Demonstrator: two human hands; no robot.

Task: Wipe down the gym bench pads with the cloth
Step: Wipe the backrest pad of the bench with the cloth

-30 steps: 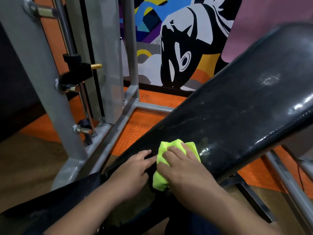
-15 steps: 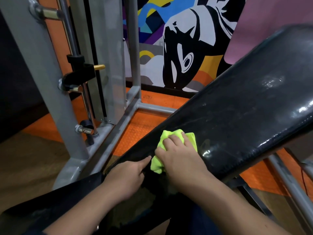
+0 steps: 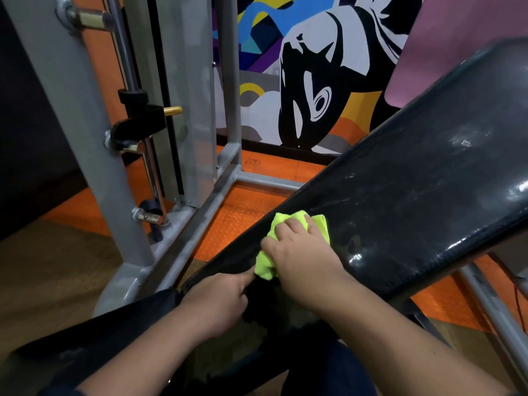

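Observation:
The black back pad (image 3: 428, 181) slopes up to the right, glossy with pale smears. My right hand (image 3: 300, 252) grips a bunched yellow-green cloth (image 3: 320, 224) and presses it on the pad's lower end. Beside it, my left hand (image 3: 217, 301) rests at the gap below the pad. Its index finger stretches out to touch the pad's bottom edge just under the cloth, and its other fingers are loosely curled and hold nothing. The black seat pad (image 3: 100, 338) lies at the lower left, under my forearms.
A grey machine frame (image 3: 71, 124) with a chrome rod and black clamp (image 3: 137, 121) stands at the left. Orange floor matting (image 3: 243, 218) lies beneath the bench. A painted mural wall (image 3: 314, 81) is behind. The bench's grey leg (image 3: 491, 310) runs down at the right.
My right hand has slid the cloth a little up the back pad. My left hand's fingers have drawn in, leaving only the index finger stretched toward the cloth.

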